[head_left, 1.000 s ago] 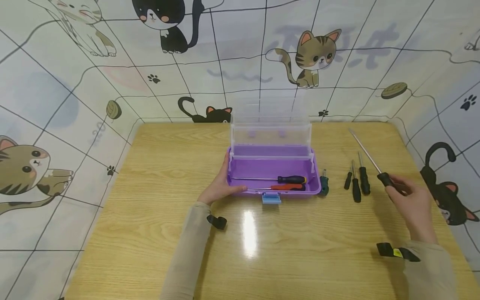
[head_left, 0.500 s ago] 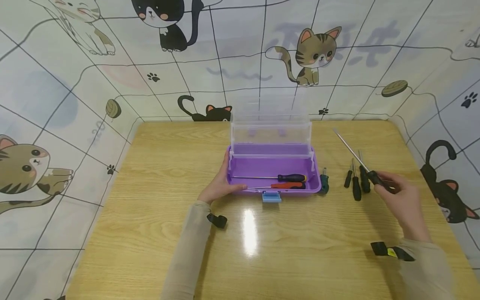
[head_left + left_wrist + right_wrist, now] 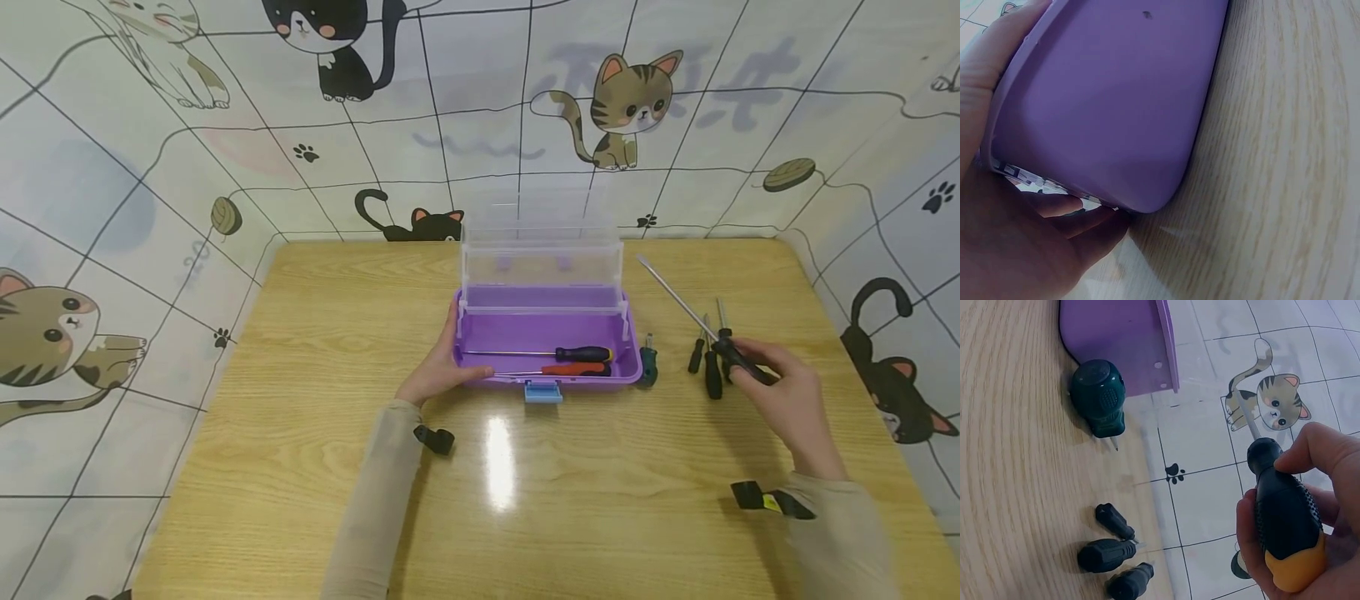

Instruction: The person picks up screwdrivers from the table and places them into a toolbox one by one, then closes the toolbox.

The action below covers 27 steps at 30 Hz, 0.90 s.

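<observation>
My left hand (image 3: 437,377) holds the purple toolbox (image 3: 636,354) at its left end, thumb over the front rim and fingers along the side wall (image 3: 1116,106). The clear lid (image 3: 542,229) is raised. Inside lie a black-and-yellow screwdriver (image 3: 583,355) and a red-and-black one (image 3: 573,370). To the right, my right hand (image 3: 791,404) grips a long screwdriver by its black handle with a yellow end (image 3: 1288,519). Its shaft (image 3: 675,297) points up and left, above the table. Beneath the handle, in the head view, are several smaller black screwdrivers (image 3: 713,379), partly covered.
A stubby green screwdriver (image 3: 648,367) stands close beside the toolbox's right end. The blue latch (image 3: 543,392) hangs down at the box front. Cat-printed walls (image 3: 495,125) enclose the wooden table (image 3: 330,333) at the back and sides.
My right hand has carried the long screwdriver leftward, from the right of the small black screwdrivers to over them. The left hand and toolbox have stayed in place.
</observation>
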Each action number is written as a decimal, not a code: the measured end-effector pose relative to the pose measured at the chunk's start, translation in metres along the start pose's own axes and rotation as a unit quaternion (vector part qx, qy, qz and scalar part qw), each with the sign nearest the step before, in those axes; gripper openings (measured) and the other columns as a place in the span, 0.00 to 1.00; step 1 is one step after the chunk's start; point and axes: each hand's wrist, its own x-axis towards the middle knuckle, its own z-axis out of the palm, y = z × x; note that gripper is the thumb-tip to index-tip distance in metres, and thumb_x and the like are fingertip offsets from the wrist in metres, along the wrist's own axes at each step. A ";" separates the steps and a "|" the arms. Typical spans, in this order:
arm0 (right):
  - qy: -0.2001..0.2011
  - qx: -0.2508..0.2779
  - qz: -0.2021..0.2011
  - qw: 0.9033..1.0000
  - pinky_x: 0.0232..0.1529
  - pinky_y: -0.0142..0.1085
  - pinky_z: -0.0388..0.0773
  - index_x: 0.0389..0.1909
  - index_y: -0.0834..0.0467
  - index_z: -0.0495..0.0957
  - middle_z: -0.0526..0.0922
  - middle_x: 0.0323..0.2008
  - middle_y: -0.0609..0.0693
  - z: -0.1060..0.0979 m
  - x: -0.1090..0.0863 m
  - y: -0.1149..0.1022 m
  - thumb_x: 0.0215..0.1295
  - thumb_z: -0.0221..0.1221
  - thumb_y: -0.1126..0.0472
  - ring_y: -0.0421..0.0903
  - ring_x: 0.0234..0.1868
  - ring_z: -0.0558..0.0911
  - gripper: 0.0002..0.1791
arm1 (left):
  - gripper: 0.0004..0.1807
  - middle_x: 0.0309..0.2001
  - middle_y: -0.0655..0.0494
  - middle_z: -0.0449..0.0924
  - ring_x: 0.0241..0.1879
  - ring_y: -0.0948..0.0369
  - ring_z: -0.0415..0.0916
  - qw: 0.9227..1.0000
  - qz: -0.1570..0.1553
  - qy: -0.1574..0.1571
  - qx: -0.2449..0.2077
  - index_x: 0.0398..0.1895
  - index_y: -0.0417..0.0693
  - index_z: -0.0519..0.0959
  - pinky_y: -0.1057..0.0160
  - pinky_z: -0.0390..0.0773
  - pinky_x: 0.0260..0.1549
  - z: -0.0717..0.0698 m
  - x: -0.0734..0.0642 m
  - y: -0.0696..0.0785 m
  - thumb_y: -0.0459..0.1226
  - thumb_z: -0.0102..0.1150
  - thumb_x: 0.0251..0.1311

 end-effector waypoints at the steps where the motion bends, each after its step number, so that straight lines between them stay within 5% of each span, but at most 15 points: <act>1: -0.001 0.000 -0.001 1.000 0.38 0.13 0.68 0.55 0.69 0.77 0.73 0.41 0.30 0.000 0.000 -0.001 0.60 0.59 0.71 0.23 0.43 0.71 0.21 | 0.70 0.76 0.50 0.24 0.74 0.51 0.29 1.000 -0.001 0.000 0.001 0.75 0.60 0.23 0.47 0.36 0.69 0.000 0.000 0.000 0.30 0.73 0.47; 7: -0.007 -0.004 -0.001 1.000 0.38 0.13 0.68 0.56 0.67 0.77 0.73 0.40 0.31 0.000 0.001 -0.006 0.60 0.60 0.71 0.24 0.43 0.71 0.21 | 0.70 0.76 0.49 0.25 0.74 0.50 0.31 1.000 0.000 0.001 -0.005 0.76 0.59 0.23 0.46 0.37 0.69 0.000 0.001 -0.001 0.30 0.73 0.47; 15: -0.025 0.013 -0.003 1.000 0.39 0.14 0.69 0.57 0.68 0.76 0.74 0.43 0.34 0.005 0.001 -0.010 0.61 0.59 0.71 0.26 0.45 0.71 0.21 | 0.72 0.77 0.58 0.25 0.74 0.54 0.31 1.000 0.005 0.017 0.011 0.74 0.73 0.24 0.46 0.37 0.69 0.001 0.010 -0.032 0.32 0.75 0.46; 27: -0.045 0.023 -0.010 0.999 0.39 0.14 0.69 0.58 0.66 0.76 0.74 0.43 0.38 0.014 0.003 -0.022 0.62 0.59 0.70 0.25 0.45 0.70 0.21 | 0.71 0.76 0.62 0.26 0.74 0.57 0.32 1.000 0.004 0.021 0.005 0.75 0.71 0.25 0.48 0.38 0.69 0.002 0.009 -0.033 0.33 0.75 0.46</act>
